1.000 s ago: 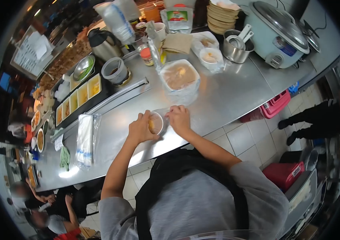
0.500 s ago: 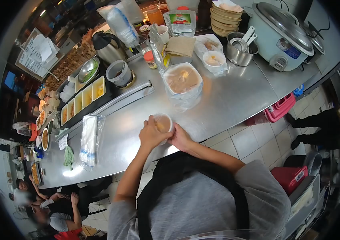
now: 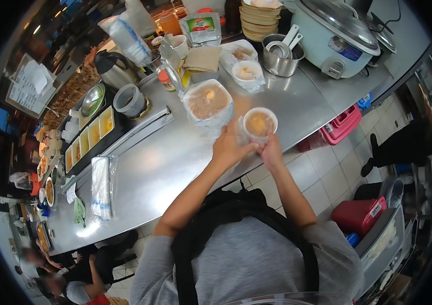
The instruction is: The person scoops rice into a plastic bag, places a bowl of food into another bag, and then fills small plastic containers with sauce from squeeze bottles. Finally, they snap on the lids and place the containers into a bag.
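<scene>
Between my two hands is a round white tub (image 3: pixel 260 122) with light orange-brown food showing through its top, apparently under clear plastic. My right hand (image 3: pixel 272 151) grips its near side from below. Around its left side curves my left hand (image 3: pixel 230 147), thumb toward the base; its fingertips are slightly blurred. Just beyond my left hand stands a larger square white container (image 3: pixel 207 99) of brown food, wrapped in clear plastic. Farther back, a small white bowl (image 3: pixel 247 71) with similar food sits on plastic.
A steel pot with ladles (image 3: pixel 283 57) and a large rice cooker (image 3: pixel 335 38) stand at the back right. Along the left are topping trays (image 3: pixel 93 136) and a pack of plastic bags (image 3: pixel 103 188). The steel counter (image 3: pixel 144 175) ends near my body. Other people are at both sides.
My hands have moved right and farther over the counter with the tub. My left hand has shifted from over the tub to its left side. The camera view has turned slightly.
</scene>
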`<action>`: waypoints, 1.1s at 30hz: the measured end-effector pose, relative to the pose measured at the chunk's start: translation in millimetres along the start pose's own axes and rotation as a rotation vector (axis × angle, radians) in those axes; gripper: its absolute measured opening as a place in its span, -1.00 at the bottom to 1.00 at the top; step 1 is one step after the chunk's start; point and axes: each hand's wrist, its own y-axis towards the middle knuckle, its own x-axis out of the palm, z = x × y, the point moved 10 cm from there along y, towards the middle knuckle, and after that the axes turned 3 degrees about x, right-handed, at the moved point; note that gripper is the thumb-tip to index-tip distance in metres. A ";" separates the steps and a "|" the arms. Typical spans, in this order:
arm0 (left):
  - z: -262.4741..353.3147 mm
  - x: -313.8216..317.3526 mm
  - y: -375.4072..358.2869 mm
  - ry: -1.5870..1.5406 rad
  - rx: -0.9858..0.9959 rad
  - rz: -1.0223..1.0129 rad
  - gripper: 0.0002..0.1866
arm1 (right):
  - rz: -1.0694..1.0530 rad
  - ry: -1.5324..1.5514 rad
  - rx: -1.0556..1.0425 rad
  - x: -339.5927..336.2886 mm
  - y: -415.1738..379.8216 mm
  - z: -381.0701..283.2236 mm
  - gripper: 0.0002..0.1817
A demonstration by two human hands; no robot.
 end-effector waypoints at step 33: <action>-142.5 -151.3 -88.1 -0.868 -0.142 0.614 -0.90 | -0.603 -0.876 -0.234 217.5 -30.6 33.8 -0.86</action>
